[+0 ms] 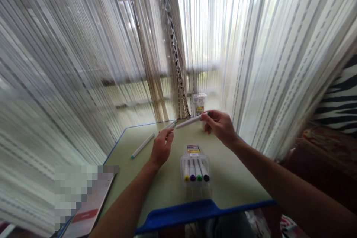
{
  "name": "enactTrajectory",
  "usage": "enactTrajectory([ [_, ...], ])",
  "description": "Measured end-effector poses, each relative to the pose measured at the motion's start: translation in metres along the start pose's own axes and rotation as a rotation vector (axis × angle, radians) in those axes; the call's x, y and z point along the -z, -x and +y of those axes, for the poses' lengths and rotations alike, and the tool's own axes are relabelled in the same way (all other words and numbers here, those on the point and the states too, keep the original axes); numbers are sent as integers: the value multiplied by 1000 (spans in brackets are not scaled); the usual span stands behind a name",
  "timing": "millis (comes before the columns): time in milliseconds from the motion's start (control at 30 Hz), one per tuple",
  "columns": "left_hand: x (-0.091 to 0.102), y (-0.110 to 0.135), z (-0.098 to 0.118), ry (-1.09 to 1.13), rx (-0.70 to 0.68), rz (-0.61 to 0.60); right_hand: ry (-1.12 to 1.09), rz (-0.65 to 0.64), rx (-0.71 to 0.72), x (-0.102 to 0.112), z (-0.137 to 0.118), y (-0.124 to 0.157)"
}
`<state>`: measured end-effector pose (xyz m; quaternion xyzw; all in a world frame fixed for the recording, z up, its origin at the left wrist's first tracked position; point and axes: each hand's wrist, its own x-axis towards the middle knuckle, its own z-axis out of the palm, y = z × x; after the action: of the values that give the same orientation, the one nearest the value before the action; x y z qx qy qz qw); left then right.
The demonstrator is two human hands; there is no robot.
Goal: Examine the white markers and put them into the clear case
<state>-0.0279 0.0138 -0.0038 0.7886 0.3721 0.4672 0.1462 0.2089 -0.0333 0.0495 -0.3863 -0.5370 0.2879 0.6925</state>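
Note:
My right hand is closed on a white marker, holding it by its right end so it points left above the green table. My left hand hovers over the table with its fingertips pinched on a second marker, whose end shows just past the fingers. A clear marker case lies between my forearms, with several markers in it showing yellow, purple, green and dark caps. Another white marker with a teal tip lies loose on the table to the left.
A small clear box stands at the table's far edge against the sheer curtains. A printed sheet lies at the near left corner. The table has a blue rim. Zebra-patterned fabric is on the right.

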Motion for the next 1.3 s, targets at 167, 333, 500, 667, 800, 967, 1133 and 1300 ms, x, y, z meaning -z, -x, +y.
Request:
enactTrajectory([
  [167, 2, 2, 11, 84, -6, 9, 134, 90, 90, 23, -57, 38],
  [333, 4, 9, 28, 222, -185, -81, 339, 138, 203, 36, -100, 95],
  [500, 3, 13, 32, 287, -295, -108, 585, 67, 400, 40, -121, 145],
  [667, 3, 11, 25, 278, -280, -105, 943, -45, 551, 34, -135, 172],
  [800, 2, 10, 21, 270, -286, -86, 1105, -208, 689, 20, -132, 170],
  [967, 0, 10, 22, 243, -289, -111, 1133, -356, 794, -2, -115, 154],
  [1133, 1, 9, 23, 231, -289, -109, 1126, -435, 812, -21, -105, 144],
  [1300, 1, 8, 23, 206, -259, -111, 1171, -452, 803, -30, -97, 141],
])
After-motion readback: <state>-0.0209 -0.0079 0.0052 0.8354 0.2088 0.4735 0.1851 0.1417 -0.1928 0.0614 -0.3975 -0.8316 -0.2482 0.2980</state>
